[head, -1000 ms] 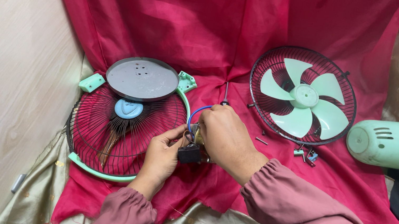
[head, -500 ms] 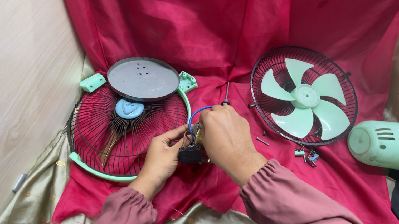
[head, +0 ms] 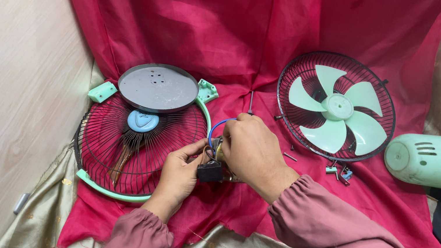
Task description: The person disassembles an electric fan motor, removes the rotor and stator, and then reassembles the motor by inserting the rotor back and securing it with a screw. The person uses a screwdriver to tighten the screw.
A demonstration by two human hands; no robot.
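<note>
left hand (head: 180,172) and right hand (head: 252,149) both pinch the small black part (head: 210,171), palms down.

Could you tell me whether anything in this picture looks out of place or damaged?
The fan lies in pieces on the red cloth: the grey round base rests on the front grille, the blades sit in the rear grille, and the motor cover lies on its side. Loose screws are scattered. Nothing looks broken.
</note>
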